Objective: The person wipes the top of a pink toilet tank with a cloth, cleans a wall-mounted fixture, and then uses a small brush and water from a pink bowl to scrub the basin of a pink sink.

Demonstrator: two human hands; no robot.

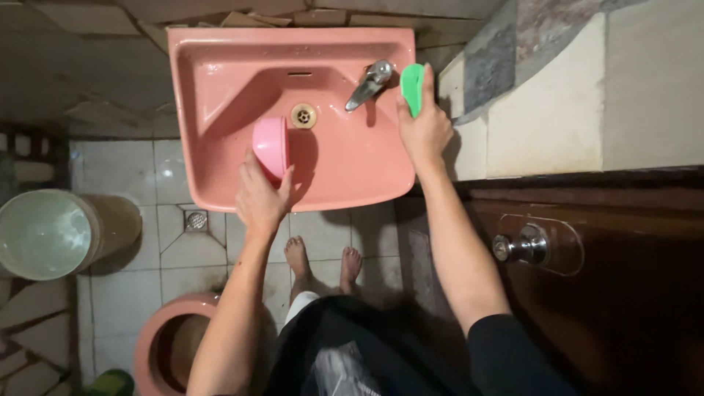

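A pink wall basin (220,81) fills the upper middle of the head view. My left hand (260,198) grips a small pink bowl (270,145), held on edge inside the basin, just left of the drain (303,115). My right hand (423,132) holds a green scrub pad (413,86) upright at the basin's right rim, close beside the metal tap (369,84). No water runs from the tap. My bare feet (323,260) stand on the tiled floor below the basin.
A pale bucket (44,235) stands at the left on white tiles, near a floor drain (196,220). A pink toilet bowl (172,345) sits lower left. At the right, a dark wooden door with a metal knob (521,247).
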